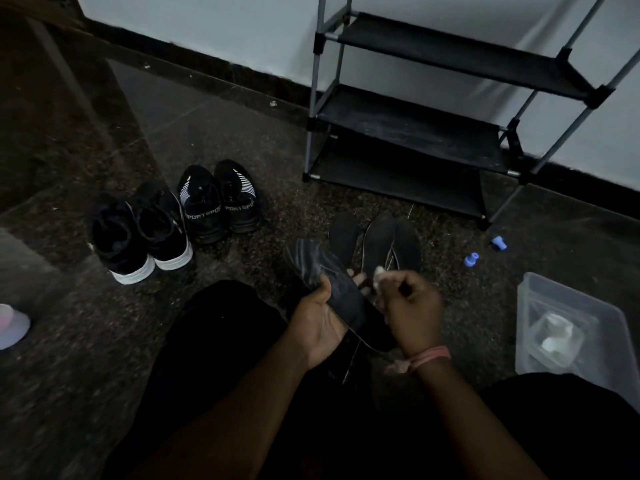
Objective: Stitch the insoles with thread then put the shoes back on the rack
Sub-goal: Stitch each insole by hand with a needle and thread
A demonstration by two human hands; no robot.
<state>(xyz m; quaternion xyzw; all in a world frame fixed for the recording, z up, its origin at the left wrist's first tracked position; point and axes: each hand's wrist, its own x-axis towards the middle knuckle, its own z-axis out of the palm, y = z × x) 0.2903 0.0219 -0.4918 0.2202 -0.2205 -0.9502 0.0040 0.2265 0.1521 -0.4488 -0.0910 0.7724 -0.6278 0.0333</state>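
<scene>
My left hand grips a dark insole from below, thumb over its edge, above my lap. My right hand is curled just to its right and pinches a small pale thing, too blurred to name, by the insole's edge. Three more dark insoles lie on the floor just beyond my hands. Two pairs of shoes stand to the left: black ones with white soles and black ones marked SPORT. The black shoe rack stands at the wall with bare shelves.
A clear plastic box with pale contents sits on the floor at the right. Two small blue spools lie between it and the rack. A pale pink object shows at the left edge. My legs in dark clothing fill the foreground.
</scene>
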